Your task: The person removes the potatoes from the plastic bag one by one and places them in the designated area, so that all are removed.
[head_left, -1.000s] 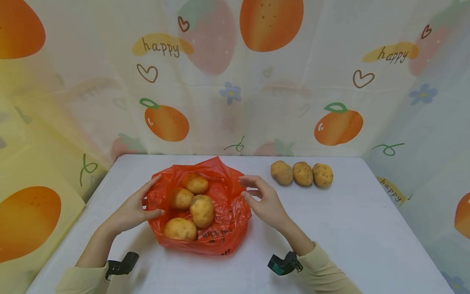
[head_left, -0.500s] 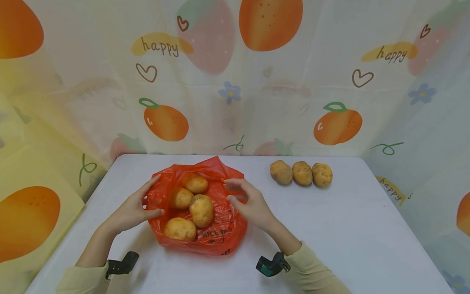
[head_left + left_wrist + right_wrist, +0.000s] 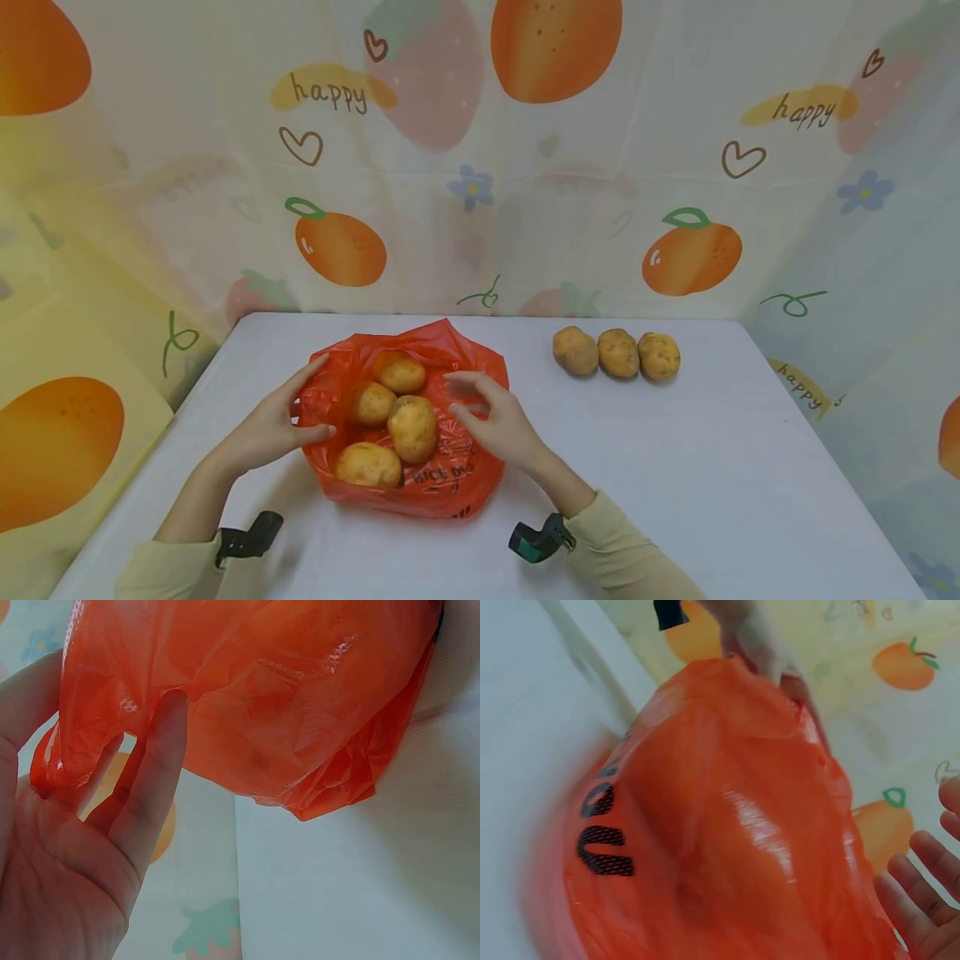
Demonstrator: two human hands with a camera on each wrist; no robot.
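Note:
A red plastic bag (image 3: pixel 474 492) with dark lettering lies with its mouth spread wide on the table. Inside it sit several potatoes (image 3: pixel 412 429), mostly toward its left side. My left hand (image 3: pixel 266 429) holds the bag's left rim, thumb over the inner side and fingers around the outer side. In the left wrist view the thin film of the bag (image 3: pixel 255 712) runs between the digits. Over the right part of the bag is my right hand (image 3: pixel 498 423), its fingers loosely bent and nothing between them. The right wrist view has its fingers (image 3: pixel 919 904) beside the bag's rim.
Three more potatoes (image 3: pixel 618 354) stand in a row at the back of the white table (image 3: pixel 675 467), right of the bag. A fruit-patterned cloth (image 3: pixel 555 208) hangs behind the table and along both sides. Each wrist bears a dark camera.
My right hand has moved left from the bag's right rim to over its inside. The left hand keeps its hold on the left rim, and the potatoes have stayed in place.

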